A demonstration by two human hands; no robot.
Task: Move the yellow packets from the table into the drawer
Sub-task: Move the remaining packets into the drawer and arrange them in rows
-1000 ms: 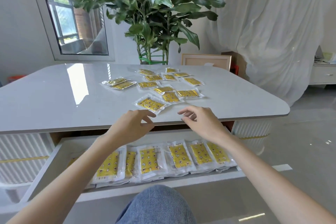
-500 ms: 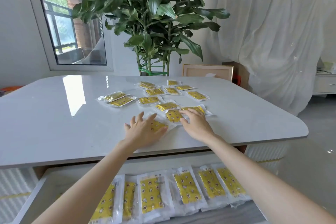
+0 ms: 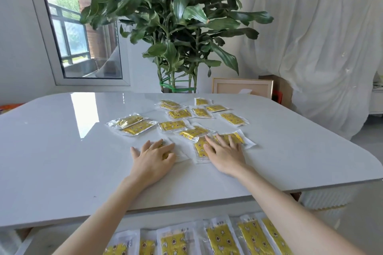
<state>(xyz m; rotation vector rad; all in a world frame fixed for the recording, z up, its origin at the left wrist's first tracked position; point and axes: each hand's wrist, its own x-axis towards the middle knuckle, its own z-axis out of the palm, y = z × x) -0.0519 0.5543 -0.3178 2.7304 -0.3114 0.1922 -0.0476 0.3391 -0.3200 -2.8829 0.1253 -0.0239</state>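
Several yellow packets in clear wrappers lie scattered on the white table (image 3: 62,151). My left hand (image 3: 152,159) lies flat with spread fingers on the nearest packet (image 3: 180,152), hiding most of it. My right hand (image 3: 224,153) presses flat on another packet (image 3: 200,149), its fingertips reaching onto a third (image 3: 236,137). Below the table's front edge the open drawer (image 3: 27,242) shows a row of yellow packets (image 3: 219,238) lying side by side.
A pair of overlapping packets (image 3: 132,124) sits left of the group, and more packets (image 3: 200,112) lie further back. A big potted plant (image 3: 176,27) stands behind the table, with a framed panel (image 3: 242,88) and a white draped sheet (image 3: 321,47) at the right.
Both hands have reached forward from the table's front edge onto the nearest packets and now lie flat on them. The view has tilted up, so less of the drawer shows.
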